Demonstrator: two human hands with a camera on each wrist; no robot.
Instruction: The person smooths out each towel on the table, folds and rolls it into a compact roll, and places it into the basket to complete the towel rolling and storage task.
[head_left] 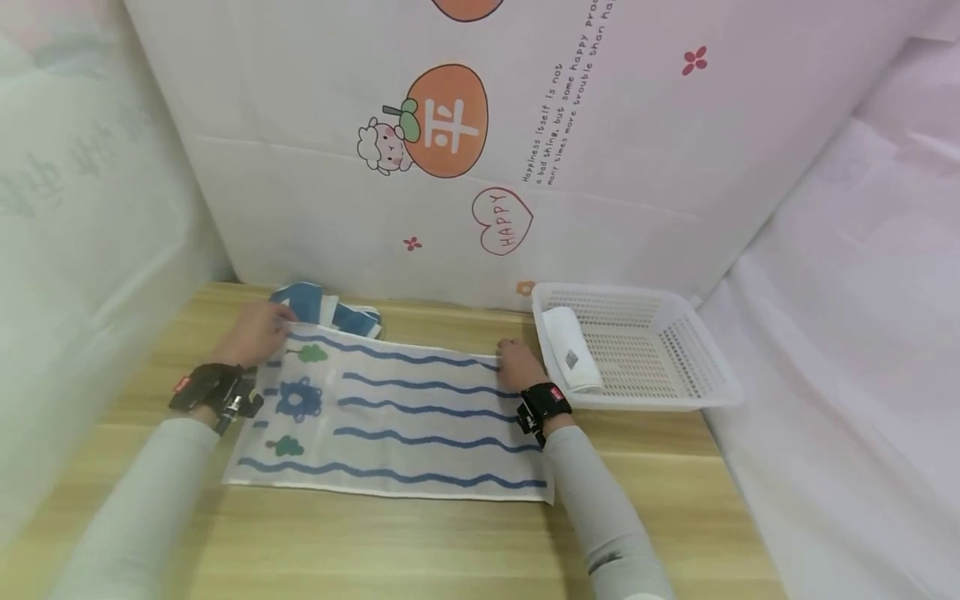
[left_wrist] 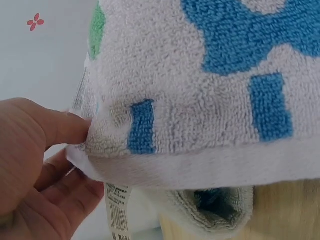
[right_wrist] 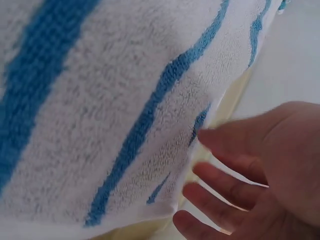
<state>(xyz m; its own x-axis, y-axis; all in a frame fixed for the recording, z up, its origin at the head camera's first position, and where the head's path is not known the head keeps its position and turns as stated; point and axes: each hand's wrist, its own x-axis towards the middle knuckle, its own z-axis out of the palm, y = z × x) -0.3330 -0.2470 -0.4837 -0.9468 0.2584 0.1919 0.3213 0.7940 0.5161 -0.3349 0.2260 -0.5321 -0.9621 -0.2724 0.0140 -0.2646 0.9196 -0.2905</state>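
A white towel (head_left: 435, 417) with blue wavy stripes, a blue flower and green tree shapes is spread out in front of me. My left hand (head_left: 258, 333) pinches its far left corner; in the left wrist view the thumb (left_wrist: 65, 127) lies on top and the fingers are below. A barcode label (left_wrist: 118, 212) hangs under that corner. At the far right corner is my right hand (head_left: 519, 365). In the right wrist view its thumb (right_wrist: 225, 137) reaches the towel's edge, while the loosely bent fingers stand apart from the thumb.
Behind the left hand lies a bundled blue and white cloth (head_left: 330, 312) near the back wall. To the right, a white plastic basket (head_left: 708, 367) holds a rolled white towel (head_left: 572, 350). A printed white sheet (head_left: 300, 192) covers the wall behind the wooden table (head_left: 337, 550).
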